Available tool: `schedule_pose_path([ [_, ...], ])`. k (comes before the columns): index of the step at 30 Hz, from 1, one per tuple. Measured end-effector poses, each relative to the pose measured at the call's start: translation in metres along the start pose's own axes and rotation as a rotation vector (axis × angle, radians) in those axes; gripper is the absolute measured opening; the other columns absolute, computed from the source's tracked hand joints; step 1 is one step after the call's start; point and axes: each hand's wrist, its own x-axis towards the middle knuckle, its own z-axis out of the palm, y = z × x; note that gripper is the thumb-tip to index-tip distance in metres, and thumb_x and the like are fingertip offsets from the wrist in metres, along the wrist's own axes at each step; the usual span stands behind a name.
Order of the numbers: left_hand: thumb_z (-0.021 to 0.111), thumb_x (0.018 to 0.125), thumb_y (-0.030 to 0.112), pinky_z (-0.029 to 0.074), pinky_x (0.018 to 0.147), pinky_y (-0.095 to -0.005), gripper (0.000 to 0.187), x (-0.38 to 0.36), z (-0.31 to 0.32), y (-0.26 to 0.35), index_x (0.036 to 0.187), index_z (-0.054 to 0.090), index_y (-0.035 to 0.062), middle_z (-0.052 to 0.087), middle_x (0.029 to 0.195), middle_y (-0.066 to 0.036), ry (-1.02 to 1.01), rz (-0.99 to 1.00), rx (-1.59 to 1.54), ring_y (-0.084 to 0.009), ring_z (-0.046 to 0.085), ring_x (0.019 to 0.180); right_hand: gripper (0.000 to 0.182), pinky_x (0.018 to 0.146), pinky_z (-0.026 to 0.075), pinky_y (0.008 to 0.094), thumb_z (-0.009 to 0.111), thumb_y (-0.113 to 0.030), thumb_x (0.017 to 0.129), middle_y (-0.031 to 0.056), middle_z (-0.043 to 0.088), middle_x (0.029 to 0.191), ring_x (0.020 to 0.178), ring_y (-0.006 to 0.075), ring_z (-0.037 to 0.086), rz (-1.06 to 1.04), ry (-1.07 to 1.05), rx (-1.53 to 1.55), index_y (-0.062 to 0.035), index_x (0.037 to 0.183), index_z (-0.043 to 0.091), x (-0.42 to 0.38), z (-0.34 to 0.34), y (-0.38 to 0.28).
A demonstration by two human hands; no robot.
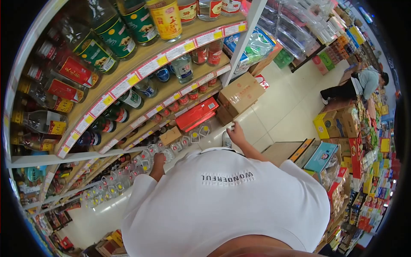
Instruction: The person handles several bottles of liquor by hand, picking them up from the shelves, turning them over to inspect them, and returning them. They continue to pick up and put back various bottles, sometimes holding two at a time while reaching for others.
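Note:
My right hand (236,134) is held out in front of my white shirt, above the tiled floor and close to a brown cardboard carton (242,96). Its fingers are curled, and a small whitish spot shows at the fingertips; I cannot make out what it is. My left hand (159,160) hangs low beside the shelf, near clear plastic jugs (169,155) with yellow caps on the floor. Its fingers are too hidden to read. A long red box (197,114) and a small brown box (170,135) lie between the shelf and the jugs.
A curved shelf unit (171,53) carries bottles with green, red and yellow labels (165,19) on several levels. Cartons and a blue box (319,155) stand at my right. Farther right, a person (364,85) bends over stacked goods. Plastic-wrapped packs (295,25) are at the back.

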Motion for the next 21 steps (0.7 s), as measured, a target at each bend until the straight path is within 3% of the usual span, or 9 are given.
schedule_pose_path([
  [2, 0.054, 0.088, 0.02, 0.051, 0.057, -0.0425, 0.018, -0.042, 0.028, 0.032, 0.098, 0.064, 0.0084, 0.063, 0.09, -0.01, 0.156, -0.053, -0.206, -0.0257, 0.066, 0.073, 0.06, 0.09, 0.05, 0.0436, 0.069, -0.022, 0.087, 0.0248, 0.057, 0.118, 0.107, 0.0375, 0.061, -0.396, 0.153, -0.087, 0.0017, 0.134, 0.042, 0.043, -0.017, -0.021],
  [3, 0.055, 0.09, 0.022, 0.048, 0.055, -0.0383, 0.019, -0.022, 0.04, 0.02, 0.103, 0.059, 0.0089, 0.06, 0.086, -0.008, 0.065, -0.078, -0.265, -0.0226, 0.063, 0.069, 0.063, 0.094, 0.048, 0.0433, 0.07, -0.021, 0.087, 0.0256, 0.055, 0.12, 0.11, 0.0375, 0.058, -0.446, 0.132, -0.043, 0.0024, 0.136, 0.039, 0.063, -0.029, -0.042],
  [6, 0.057, 0.09, 0.025, 0.047, 0.055, -0.0392, 0.023, -0.043, 0.091, 0.043, 0.106, 0.059, 0.0095, 0.06, 0.086, -0.007, 0.018, -0.09, -0.328, -0.0218, 0.062, 0.069, 0.071, 0.102, 0.043, 0.0426, 0.072, -0.017, 0.085, 0.0262, 0.047, 0.13, 0.121, 0.0376, 0.051, -0.575, 0.074, -0.003, 0.0046, 0.14, 0.033, 0.106, -0.065, -0.104],
  [9, 0.061, 0.089, 0.024, 0.048, 0.054, -0.0347, 0.026, -0.085, 0.139, 0.078, 0.11, 0.058, 0.0091, 0.061, 0.085, -0.006, 0.082, 0.038, -0.279, -0.0192, 0.063, 0.069, 0.079, 0.109, 0.035, 0.0467, 0.075, -0.017, 0.081, 0.0293, 0.04, 0.137, 0.128, 0.0446, 0.042, -0.792, 0.109, 0.161, 0.0064, 0.142, 0.03, 0.15, -0.079, -0.146],
  [12, 0.062, 0.089, 0.02, 0.048, 0.052, -0.0311, 0.025, -0.105, 0.164, 0.084, 0.111, 0.058, 0.0077, 0.062, 0.086, -0.006, 0.18, 0.07, -0.298, -0.0174, 0.063, 0.069, 0.082, 0.11, 0.034, 0.0472, 0.077, -0.016, 0.08, 0.0267, 0.035, 0.142, 0.132, 0.0427, 0.038, -0.936, 0.27, 0.114, 0.0068, 0.142, 0.029, 0.182, -0.09, -0.191],
  [15, 0.062, 0.09, 0.017, 0.049, 0.052, -0.0302, 0.026, -0.129, 0.184, 0.054, 0.113, 0.057, 0.006, 0.063, 0.089, -0.009, 0.351, 0.048, -0.353, -0.0172, 0.064, 0.068, 0.089, 0.111, 0.029, 0.0501, 0.081, -0.019, 0.076, 0.0279, 0.035, 0.141, 0.131, 0.0444, 0.036, -1.016, 0.412, 0.197, 0.0079, 0.142, 0.027, 0.216, -0.093, -0.23],
  [18, 0.061, 0.09, 0.015, 0.049, 0.051, -0.0304, 0.026, -0.17, 0.206, 0.002, 0.114, 0.057, 0.006, 0.064, 0.088, -0.01, 0.397, -0.109, -0.533, -0.018, 0.064, 0.069, 0.093, 0.111, 0.026, 0.0526, 0.083, -0.021, 0.073, 0.0286, 0.034, 0.143, 0.134, 0.0439, 0.033, -0.942, 0.414, 0.201, 0.0077, 0.142, 0.028, 0.239, -0.085, -0.25],
  [19, 0.066, 0.089, 0.021, 0.052, 0.055, -0.0341, 0.026, -0.172, 0.209, -0.028, 0.11, 0.062, 0.0066, 0.068, 0.092, -0.011, 0.34, -0.268, -0.568, -0.0226, 0.067, 0.071, 0.1, 0.108, 0.027, 0.0556, 0.086, -0.036, 0.072, 0.0291, 0.03, 0.143, 0.132, 0.0467, 0.032, -0.944, 0.441, 0.175, 0.0059, 0.143, 0.029, 0.252, -0.076, -0.249],
  [21, 0.065, 0.089, 0.019, 0.052, 0.055, -0.034, 0.027, -0.202, 0.228, -0.063, 0.111, 0.061, 0.0063, 0.067, 0.092, -0.012, 0.333, -0.373, -0.58, -0.0225, 0.067, 0.071, 0.101, 0.107, 0.027, 0.0562, 0.087, -0.037, 0.07, 0.0287, 0.031, 0.143, 0.131, 0.046, 0.033, -0.889, 0.372, 0.199, 0.0061, 0.142, 0.031, 0.257, -0.076, -0.254],
])
